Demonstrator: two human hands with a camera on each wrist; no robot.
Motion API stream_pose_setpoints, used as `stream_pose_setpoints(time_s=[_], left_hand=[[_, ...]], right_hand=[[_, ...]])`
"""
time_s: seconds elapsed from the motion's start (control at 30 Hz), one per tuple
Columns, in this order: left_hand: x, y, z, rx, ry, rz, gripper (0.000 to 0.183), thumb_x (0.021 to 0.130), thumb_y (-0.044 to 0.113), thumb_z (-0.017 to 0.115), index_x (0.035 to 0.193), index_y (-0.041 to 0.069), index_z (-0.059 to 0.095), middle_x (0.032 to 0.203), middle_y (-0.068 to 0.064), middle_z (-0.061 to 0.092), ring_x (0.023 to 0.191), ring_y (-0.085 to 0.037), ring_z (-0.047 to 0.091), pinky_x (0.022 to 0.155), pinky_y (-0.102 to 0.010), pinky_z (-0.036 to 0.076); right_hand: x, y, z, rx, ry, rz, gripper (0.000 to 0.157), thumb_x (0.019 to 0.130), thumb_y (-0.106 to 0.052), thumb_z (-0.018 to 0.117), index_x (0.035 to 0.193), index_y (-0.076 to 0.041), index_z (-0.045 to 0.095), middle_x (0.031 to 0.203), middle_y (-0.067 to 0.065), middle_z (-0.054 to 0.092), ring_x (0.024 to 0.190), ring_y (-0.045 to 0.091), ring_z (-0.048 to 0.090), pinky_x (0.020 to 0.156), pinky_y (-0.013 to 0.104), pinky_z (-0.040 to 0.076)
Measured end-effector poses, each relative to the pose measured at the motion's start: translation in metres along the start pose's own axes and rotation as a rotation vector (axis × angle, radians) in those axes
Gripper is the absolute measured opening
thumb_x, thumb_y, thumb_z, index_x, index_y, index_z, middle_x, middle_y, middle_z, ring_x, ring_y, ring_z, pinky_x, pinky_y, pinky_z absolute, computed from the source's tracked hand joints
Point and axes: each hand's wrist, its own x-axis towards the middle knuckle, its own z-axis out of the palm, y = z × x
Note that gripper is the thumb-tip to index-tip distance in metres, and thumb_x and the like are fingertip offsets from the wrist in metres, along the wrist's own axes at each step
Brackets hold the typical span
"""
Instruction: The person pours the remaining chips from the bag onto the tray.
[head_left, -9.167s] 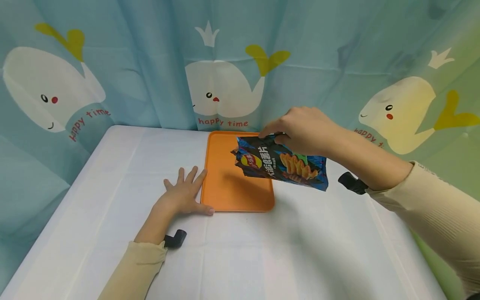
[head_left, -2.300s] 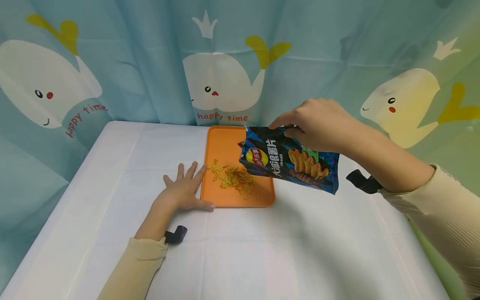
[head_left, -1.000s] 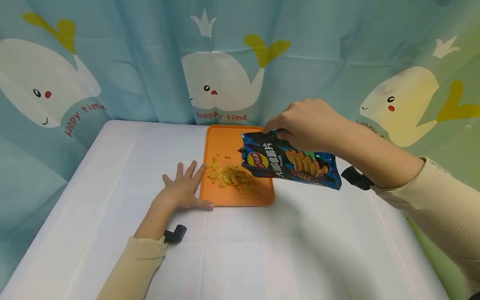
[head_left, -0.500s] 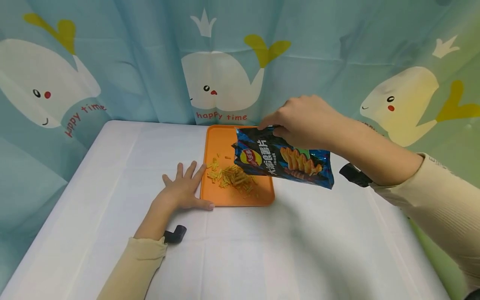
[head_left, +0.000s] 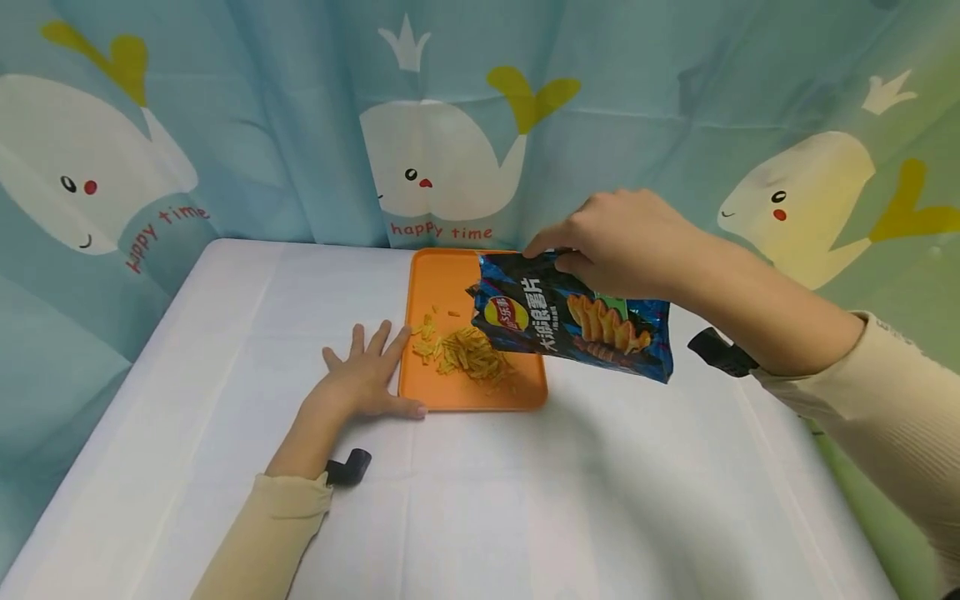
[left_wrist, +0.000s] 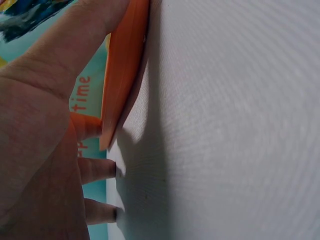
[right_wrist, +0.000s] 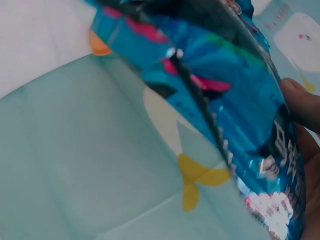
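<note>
In the head view my right hand (head_left: 622,242) pinches the upper edge of a blue and black potato chip bag (head_left: 555,333), holding it above the right side of an orange tray (head_left: 442,279). The bag lies nearly sideways, its torn end toward the left over the tray. A pile of yellow ridged chip pieces (head_left: 468,354) rests on the tray beneath that end. My left hand (head_left: 363,375) has its fingers spread at the tray's left edge, with fingertip and thumb against the rim. The right wrist view shows the bag's shiny back (right_wrist: 235,100) with the right thumb (right_wrist: 302,102) on it.
A white cloth covers the table (head_left: 480,508). Behind it hangs a blue curtain (head_left: 292,125) with whale prints, close to the tray's far edge. Black wrist cameras sit at the left wrist (head_left: 348,468) and right wrist (head_left: 722,354).
The tray was bare at first; chip pieces have come out of the bag onto it, and the pile has grown. The bag shifts slightly left and right. The left hand stays put.
</note>
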Motion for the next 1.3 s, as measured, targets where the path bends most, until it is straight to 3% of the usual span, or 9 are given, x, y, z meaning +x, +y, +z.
stream_pose_setpoints(time_s=[0.3, 0.5, 0.73, 1.3], left_hand=[[-0.0011, -0.0011, -0.0008, -0.001, -0.008, -0.004, 0.132, 0.065, 0.076, 0.075, 0.162, 0.018, 0.007, 0.166, -0.021, 0.001, 0.146, -0.058, -0.008, 0.097, -0.088, 0.001], [0.0000, -0.0016, 0.0007, -0.001, -0.005, -0.007, 0.133, 0.065, 0.076, 0.076, 0.162, 0.017, 0.007, 0.166, -0.021, 0.002, 0.146, -0.058, -0.007, 0.097, -0.088, 0.001], [0.0011, -0.0022, 0.0011, -0.009, 0.003, 0.001, 0.133, 0.064, 0.076, 0.076, 0.162, 0.017, 0.008, 0.166, -0.021, 0.002, 0.146, -0.058, -0.007, 0.097, -0.088, 0.000], [0.0008, -0.0029, 0.0001, 0.000, 0.012, 0.005, 0.133, 0.064, 0.077, 0.075, 0.162, 0.016, 0.009, 0.166, -0.023, 0.003, 0.145, -0.059, -0.006, 0.095, -0.089, 0.001]], right_hand=[[-0.0026, 0.0024, -0.0017, 0.001, 0.019, 0.006, 0.031, 0.096, -0.015, 0.066, 0.123, -0.030, 0.072, 0.090, 0.002, 0.075, 0.054, 0.017, 0.050, 0.045, 0.030, 0.035], [-0.0031, 0.0016, -0.0007, 0.002, 0.015, -0.001, 0.032, 0.096, -0.014, 0.065, 0.124, -0.030, 0.072, 0.082, 0.002, 0.073, 0.050, 0.017, 0.045, 0.044, 0.029, 0.032], [-0.0042, 0.0011, -0.0025, -0.006, 0.014, 0.005, 0.032, 0.096, -0.014, 0.066, 0.123, -0.030, 0.072, 0.094, 0.002, 0.076, 0.055, 0.018, 0.049, 0.045, 0.030, 0.034], [-0.0064, 0.0027, -0.0034, -0.014, -0.005, -0.001, 0.033, 0.096, -0.016, 0.066, 0.125, -0.032, 0.071, 0.098, 0.003, 0.076, 0.054, 0.018, 0.048, 0.044, 0.030, 0.033]])
